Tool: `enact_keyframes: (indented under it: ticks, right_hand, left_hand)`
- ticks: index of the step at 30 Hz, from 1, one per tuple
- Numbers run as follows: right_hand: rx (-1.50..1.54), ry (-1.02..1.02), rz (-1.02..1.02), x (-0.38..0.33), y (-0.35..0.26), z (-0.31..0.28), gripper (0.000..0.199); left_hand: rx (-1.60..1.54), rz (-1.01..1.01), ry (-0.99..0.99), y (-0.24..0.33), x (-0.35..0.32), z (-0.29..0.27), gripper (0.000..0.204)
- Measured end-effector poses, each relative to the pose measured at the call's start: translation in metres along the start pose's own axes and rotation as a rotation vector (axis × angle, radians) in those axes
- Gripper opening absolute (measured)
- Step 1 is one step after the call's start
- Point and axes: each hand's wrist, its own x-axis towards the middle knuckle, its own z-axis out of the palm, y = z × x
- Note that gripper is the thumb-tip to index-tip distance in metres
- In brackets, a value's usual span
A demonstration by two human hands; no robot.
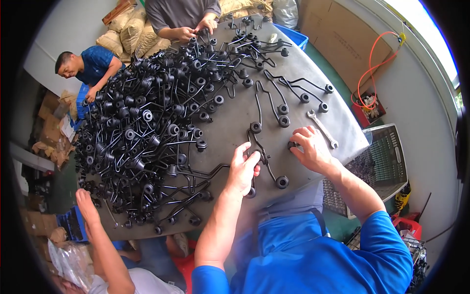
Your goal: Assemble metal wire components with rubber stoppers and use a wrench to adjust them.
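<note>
My left hand (241, 171) is closed around a bent black metal rod (256, 140) near the table's front edge. Round black rubber bushings sit on its ends, one (282, 182) toward my body. To the right, my right hand (312, 149) is closed with its fingertips on a small black piece (292, 145), mostly hidden by the fingers; it looks like another bushing. An open-ended wrench (323, 129) lies just beyond my right hand. Farther off, several similar rods with bushings (283, 109) are spread on the grey tabletop (223, 139).
A large tangled heap of black rods with bushings (156, 108) covers the table's left side. Co-workers stand at the far side (183, 19), far left (93, 63) and near left (105, 245). A grey plastic crate (384, 157) stands right, below an orange hose (370, 68). Sacks (132, 34) lie behind.
</note>
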Motion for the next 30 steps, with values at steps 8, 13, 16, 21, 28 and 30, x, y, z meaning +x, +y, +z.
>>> enact_keyframes:
  ticks: [8,13,16,21,28,30]
  right_hand:
    - [0.348,-0.069,-0.013,0.008,-0.015,0.006,0.021]
    - [1.178,-0.210,0.219,0.012,-0.025,0.007,0.023]
    - [1.322,-0.244,0.227,0.014,-0.034,0.015,0.025]
    - [1.403,-0.267,0.276,0.021,-0.034,0.025,0.024]
    - [0.878,-0.101,-0.037,0.012,-0.053,0.030,0.024]
    - [0.769,-0.080,-0.097,0.011,-0.053,0.028,0.030]
  left_hand:
    - [0.066,0.028,0.010,0.006,-0.006,0.010,0.073]
    - [0.040,0.060,0.018,-0.001,-0.004,0.009,0.073]
    - [-0.116,0.024,-0.057,-0.007,-0.007,0.005,0.067]
    - [-0.422,-0.060,-0.191,-0.014,-0.008,-0.007,0.048]
    - [-0.571,-0.112,-0.231,-0.016,-0.002,-0.014,0.031]
    - [-0.567,-0.108,-0.228,-0.014,-0.004,-0.013,0.032]
